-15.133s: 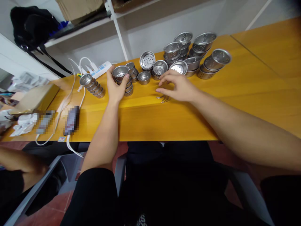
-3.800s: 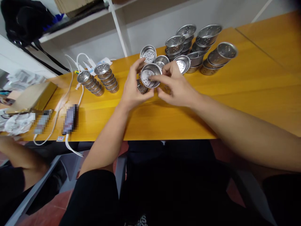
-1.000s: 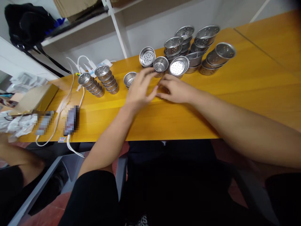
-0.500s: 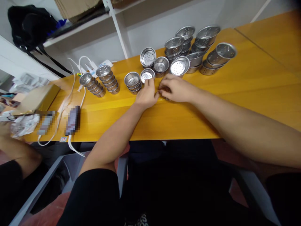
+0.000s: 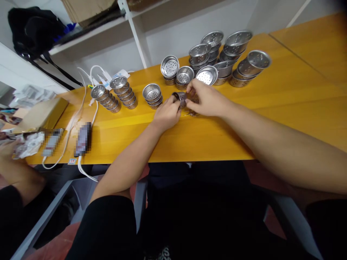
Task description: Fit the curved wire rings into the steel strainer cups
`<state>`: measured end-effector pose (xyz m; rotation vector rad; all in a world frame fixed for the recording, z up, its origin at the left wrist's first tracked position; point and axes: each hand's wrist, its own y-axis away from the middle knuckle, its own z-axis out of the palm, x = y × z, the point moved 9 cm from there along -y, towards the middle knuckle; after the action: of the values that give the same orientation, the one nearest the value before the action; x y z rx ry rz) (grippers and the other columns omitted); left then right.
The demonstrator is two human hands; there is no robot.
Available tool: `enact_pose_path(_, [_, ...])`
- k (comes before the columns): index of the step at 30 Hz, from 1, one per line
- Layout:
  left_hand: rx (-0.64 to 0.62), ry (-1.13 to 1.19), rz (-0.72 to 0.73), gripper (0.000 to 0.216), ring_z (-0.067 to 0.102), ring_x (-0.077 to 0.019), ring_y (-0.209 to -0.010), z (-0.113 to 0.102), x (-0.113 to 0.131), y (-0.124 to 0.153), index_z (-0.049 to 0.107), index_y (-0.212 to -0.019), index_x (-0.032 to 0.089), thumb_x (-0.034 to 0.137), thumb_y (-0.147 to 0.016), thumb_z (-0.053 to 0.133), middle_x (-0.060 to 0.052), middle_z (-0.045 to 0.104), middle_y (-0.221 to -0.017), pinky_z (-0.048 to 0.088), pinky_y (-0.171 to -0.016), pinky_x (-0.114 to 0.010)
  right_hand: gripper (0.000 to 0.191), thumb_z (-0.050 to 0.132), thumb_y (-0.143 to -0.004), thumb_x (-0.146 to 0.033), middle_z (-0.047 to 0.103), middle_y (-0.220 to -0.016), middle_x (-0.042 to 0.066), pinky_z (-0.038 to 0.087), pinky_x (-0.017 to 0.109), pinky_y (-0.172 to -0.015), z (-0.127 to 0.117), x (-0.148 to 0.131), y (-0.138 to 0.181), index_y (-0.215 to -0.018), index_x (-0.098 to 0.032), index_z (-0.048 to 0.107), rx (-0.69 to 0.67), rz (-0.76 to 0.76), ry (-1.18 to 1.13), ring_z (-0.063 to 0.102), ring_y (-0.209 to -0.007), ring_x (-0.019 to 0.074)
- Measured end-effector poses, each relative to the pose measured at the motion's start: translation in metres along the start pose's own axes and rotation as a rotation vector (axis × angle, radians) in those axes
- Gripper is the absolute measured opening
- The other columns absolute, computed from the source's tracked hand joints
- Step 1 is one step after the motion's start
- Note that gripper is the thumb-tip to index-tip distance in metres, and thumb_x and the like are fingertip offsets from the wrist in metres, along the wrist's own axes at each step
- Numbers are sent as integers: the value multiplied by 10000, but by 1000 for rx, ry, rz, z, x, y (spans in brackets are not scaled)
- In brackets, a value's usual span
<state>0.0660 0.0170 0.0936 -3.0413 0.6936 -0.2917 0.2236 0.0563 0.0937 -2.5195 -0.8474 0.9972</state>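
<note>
My left hand [image 5: 167, 113] grips a small perforated metal cup [image 5: 182, 99], tipped on its side, with its mouth turned toward the fingers. Close against the cup's right side is my right hand [image 5: 204, 96], its thumb at the cup and its other fingers curled; whatever they pinch is too small to make out. Thin wire pieces [image 5: 192, 113] lie on the table just under the right hand, partly covered by it. Behind the hands stand a perforated cup [image 5: 185, 76] and a wider, shiny one [image 5: 206, 76]. A short stack of cups [image 5: 152, 94] sits left of the held cup.
Tall stacks of perforated cups [image 5: 235, 45] line the back right, and two more stacks [image 5: 123, 90] stand left. Phones [image 5: 83, 139] with white cables lie on the yellow table [image 5: 130, 141]. A co-worker's arm [image 5: 18, 169] shows at the far left.
My left hand has taken the small cup from its upright place in front of the others and tipped it toward my right hand. The right hand's fingers have lifted slightly.
</note>
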Motion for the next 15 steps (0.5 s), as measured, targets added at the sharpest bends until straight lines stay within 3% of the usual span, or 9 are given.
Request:
enact_pose_path(3, [-11,20,38,385,780,-454,-1703,0,2,1,833,-1575,116,154,-1267,606,-242,816,-1759,659,-1494,-653,600,844,-1089,-427,828,-1462,172,747,639,-1017,2,-3,1,-1657,-279,716,-8,-18,-102,830,-1061,403])
enact_pose_path(7, [-50,82,31,398,806,-456,-1670,5,0,0,809,-1597,120,141,-1272,581,-236,818,-1775,680,-1449,-649,558,869,-1044,-424,802,-1526,195,765,599,-973,4,-2,1,-1575,-263,801,-19,-26,-172,832,-1032,367])
enact_pose_path(10, [-51,152,14,370,818,-464,-1641,8,-4,-3,810,-1551,92,124,-1259,585,-271,823,-1729,679,-1425,-642,553,917,-1010,-442,788,-1529,191,773,631,-1054,3,-4,0,-1529,-269,834,-13,-98,-223,849,-1130,397])
enact_pose_path(15, [23,195,4,341,840,-451,-1583,7,-14,-7,829,-1419,161,60,-1206,583,-240,852,-1659,697,-1332,-608,816,1028,-959,-475,771,-1586,171,771,703,-1165,12,1,-1,-1692,-308,711,-40,-169,-328,837,-1315,466])
